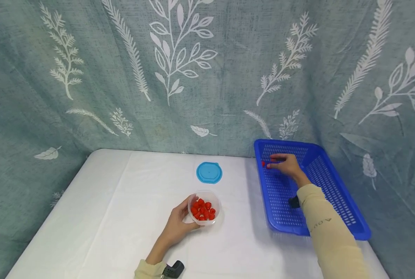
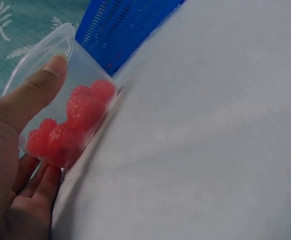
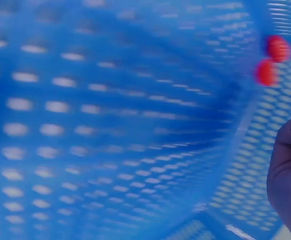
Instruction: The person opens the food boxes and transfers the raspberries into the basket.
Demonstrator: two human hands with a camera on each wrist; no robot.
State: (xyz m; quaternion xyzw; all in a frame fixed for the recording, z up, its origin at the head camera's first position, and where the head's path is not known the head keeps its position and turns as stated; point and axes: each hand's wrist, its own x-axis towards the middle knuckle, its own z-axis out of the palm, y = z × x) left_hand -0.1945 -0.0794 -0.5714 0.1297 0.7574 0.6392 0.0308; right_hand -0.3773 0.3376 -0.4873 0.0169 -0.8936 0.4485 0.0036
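The left hand (image 1: 179, 224) curls round a small clear plastic tub (image 1: 204, 208) standing on the white table (image 1: 106, 217), thumb against its near wall and fingers wrapped beneath and behind; the left wrist view shows the thumb (image 2: 33, 97) pressed flat on the clear side, with red raspberries (image 2: 83, 107) heaped inside against the wall; from the head view the berries (image 1: 203, 210) fill the bottom of the tub; no label or print can be read on the tub.

The right hand (image 1: 287, 164) reaches into the far left corner of a blue perforated basket (image 1: 336, 201), which sits on the table's right side; its fingers are loosely bent and point at two loose raspberries (image 1: 264, 164) lying on the basket floor just beside the fingertips; the right wrist view, blurred, shows the two red berries (image 3: 271, 60) apart from the hand (image 3: 290, 170), so nothing sits in its grasp; whether a fingertip touches one cannot be told.

A round blue lid (image 1: 209, 172) lies flat on the table, beyond the tub and left of the basket, touching neither; its top carries faint moulded marks too small to read; the cream right sleeve (image 1: 327, 228) bears small dark lettering, unreadable at this size; a leaf-printed green curtain (image 1: 193, 77) hangs behind.
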